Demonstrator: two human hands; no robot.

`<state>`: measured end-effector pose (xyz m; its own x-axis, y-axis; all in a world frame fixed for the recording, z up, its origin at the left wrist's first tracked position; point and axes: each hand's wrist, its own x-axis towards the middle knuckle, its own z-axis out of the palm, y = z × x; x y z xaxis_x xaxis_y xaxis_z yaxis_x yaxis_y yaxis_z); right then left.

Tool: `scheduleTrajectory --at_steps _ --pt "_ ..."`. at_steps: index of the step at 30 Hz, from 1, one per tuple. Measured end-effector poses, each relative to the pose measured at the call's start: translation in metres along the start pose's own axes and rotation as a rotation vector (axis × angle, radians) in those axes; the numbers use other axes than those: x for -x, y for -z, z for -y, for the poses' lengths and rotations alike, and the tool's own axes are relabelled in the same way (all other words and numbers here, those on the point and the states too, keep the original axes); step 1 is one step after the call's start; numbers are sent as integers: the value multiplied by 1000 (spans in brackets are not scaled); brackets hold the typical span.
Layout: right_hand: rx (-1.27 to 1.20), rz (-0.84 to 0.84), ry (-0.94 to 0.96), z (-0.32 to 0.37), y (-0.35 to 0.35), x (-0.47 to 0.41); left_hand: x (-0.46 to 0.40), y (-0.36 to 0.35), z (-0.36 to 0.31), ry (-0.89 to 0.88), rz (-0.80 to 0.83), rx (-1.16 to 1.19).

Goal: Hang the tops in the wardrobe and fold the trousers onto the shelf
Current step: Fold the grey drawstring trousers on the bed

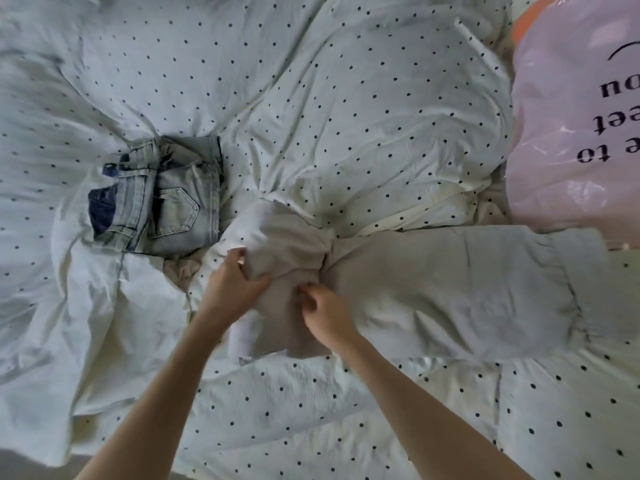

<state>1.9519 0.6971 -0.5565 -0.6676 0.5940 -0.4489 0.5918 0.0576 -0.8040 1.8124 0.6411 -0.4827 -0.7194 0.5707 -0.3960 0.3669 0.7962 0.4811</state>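
Observation:
Pale beige trousers (pixel 450 289) lie across the bed, their legs stretched out to the right and the waist end bunched at the middle. My left hand (pixel 230 282) grips the bunched waist fabric from the left, thumb on top. My right hand (pixel 323 311) pinches a fold of the same trousers just to the right of it, fingers curled. A folded pair of light blue jeans (pixel 166 199) sits on the bed to the upper left, apart from both hands.
A rumpled white duvet with black dots (pixel 346 116) covers the bed. A pink plastic bag with black lettering (pixel 575 116) lies at the right edge. A plain white cloth (pixel 104 323) lies at the lower left.

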Motion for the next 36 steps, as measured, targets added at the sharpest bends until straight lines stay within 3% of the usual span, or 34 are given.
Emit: scheduleTrajectory --at_steps 4,6,8,10,12,14,17,21,26,30,33,36 --pt "-823 -205 -452 -27 67 30 29 -48 -54 -166 137 45" --pt "-912 -284 -471 -38 96 43 42 -76 -76 -261 243 104" --pt "-776 -372 -418 -48 117 53 51 -109 -91 -357 435 99" --pt "-548 -440 -344 -56 123 57 59 -132 -91 -488 552 -57" --pt "-223 -524 -218 -64 116 60 65 -142 -77 -526 499 -70" --pt "102 -589 24 -65 103 62 62 -140 -53 -475 314 83" --pt "487 -500 221 -69 78 48 51 -134 -13 -505 53 2" --pt "823 -295 150 -91 69 25 38 -140 13 -335 226 27" --pt "922 -214 76 -134 71 7 20 -167 7 -272 382 99" --pt "925 -215 91 -139 67 4 2 -162 0 73 277 499" --pt "912 -180 89 -137 71 7 -20 -142 7 345 466 864" --pt "845 -124 27 -128 66 9 -26 -127 -3 348 614 813"
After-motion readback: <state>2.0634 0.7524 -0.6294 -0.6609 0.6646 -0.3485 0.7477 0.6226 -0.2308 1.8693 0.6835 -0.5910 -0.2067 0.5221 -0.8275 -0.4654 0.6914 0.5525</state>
